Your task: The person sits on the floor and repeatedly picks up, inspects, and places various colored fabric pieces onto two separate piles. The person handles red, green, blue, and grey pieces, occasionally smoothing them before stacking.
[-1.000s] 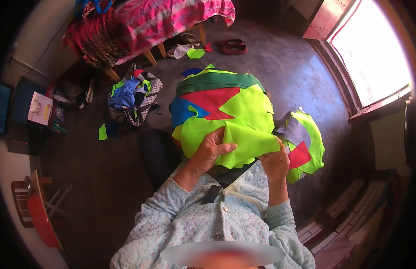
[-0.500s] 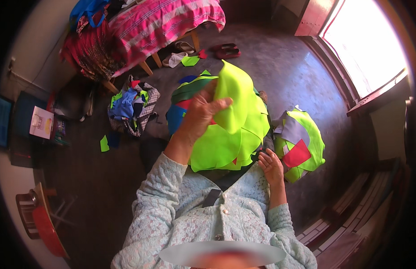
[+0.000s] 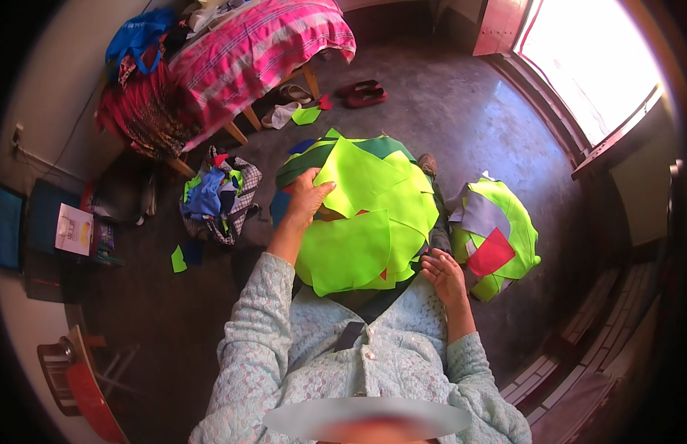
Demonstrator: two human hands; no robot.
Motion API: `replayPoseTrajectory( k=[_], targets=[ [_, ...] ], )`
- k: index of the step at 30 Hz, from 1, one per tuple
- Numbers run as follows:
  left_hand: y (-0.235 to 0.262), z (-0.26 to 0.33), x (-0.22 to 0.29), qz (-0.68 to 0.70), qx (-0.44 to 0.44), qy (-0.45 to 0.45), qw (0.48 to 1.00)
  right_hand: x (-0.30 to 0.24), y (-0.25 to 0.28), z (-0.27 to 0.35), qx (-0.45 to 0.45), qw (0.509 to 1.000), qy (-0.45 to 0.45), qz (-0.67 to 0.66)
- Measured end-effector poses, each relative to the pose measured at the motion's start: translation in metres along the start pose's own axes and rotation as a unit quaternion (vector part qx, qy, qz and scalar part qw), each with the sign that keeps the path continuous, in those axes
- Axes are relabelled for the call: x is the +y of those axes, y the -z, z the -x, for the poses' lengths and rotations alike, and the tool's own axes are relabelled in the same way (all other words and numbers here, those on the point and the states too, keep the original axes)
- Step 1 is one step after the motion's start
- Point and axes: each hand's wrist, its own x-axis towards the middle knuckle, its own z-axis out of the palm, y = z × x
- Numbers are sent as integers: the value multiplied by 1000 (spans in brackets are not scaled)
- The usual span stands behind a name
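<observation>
Between thumb and fingers of my closed left hand [image 3: 308, 198] is the left edge of a bright yellow-green fabric piece [image 3: 362, 174]. That piece lies spread over a large rounded pile of overlapping fabric pieces [image 3: 347, 255] in front of my lap, mostly yellow-green, with dark green, blue and red showing at its edges. My right hand [image 3: 446, 277] rests beside the pile's lower right, palm up, fingers stretched out and holding nothing. Just right of it sits a smaller rounded bundle [image 3: 517, 229] of yellow-green fabric with grey and red pieces on it.
A checked bag [image 3: 246, 200] stuffed with coloured scraps stands on the floor to the left. Beyond are a bed with a pink striped cover [image 3: 262, 63], dark red shoes [image 3: 366, 95] and loose scraps [image 3: 306, 115]. An open doorway [image 3: 591, 66] is at the upper right.
My left hand has lowered the yellow-green piece from the air onto the pile, where it now lies flat. My right hand has barely moved.
</observation>
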Motion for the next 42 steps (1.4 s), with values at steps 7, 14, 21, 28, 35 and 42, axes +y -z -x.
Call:
replayPoseTrajectory(
  k=[7, 14, 21, 28, 35, 42],
  targets=[
    [7, 5, 11, -241, 80, -59, 966, 1, -3, 1, 6, 1000, 2, -1],
    [-28, 17, 21, -467, 119, -297, 824, -2, -8, 3, 21, 1000, -4, 10],
    [-53, 10, -23, -556, 51, -302, 773, -10, -14, 9, -11, 999, 22, 21],
    [-56, 13, -17, -581, 47, -296, 757, -65, 48, 10, 216, 913, 233, 255],
    [-57, 15, -14, -584, 45, -293, 756, -112, 139, -5, 438, 585, 323, 602],
    [-56, 16, -12, -589, 44, -285, 755, -130, 130, -20, 443, 481, 241, 717]
  ],
)
